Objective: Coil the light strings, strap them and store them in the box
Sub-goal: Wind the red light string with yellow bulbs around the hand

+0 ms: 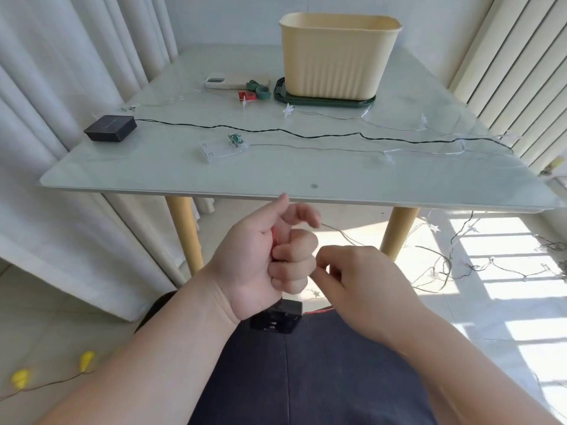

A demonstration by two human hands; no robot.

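Observation:
My left hand (pixel 267 256) is held below the table's front edge, its fingers curled round a thin light string and something red. A black battery box (pixel 276 315) hangs just under that fist. My right hand (pixel 352 280) pinches the same thin wire right beside the left fingers. That wire (pixel 343 233) runs off to the right toward a tangle of star lights (pixel 454 265) on the floor. The cream box (pixel 337 53) stands on a dark green lid (pixel 325 101) at the back of the table. Red and green straps (pixel 254 90) lie left of it.
On the glass table (pixel 276 176) lie a black solar box (pixel 110 127) with a dark cable, a clear battery case (pixel 222 148) with a star string, and a phone (pixel 224 82). Curtains hang left, blinds right. Yellow bulbs (pixel 21 378) on a wire lie on the floor at lower left.

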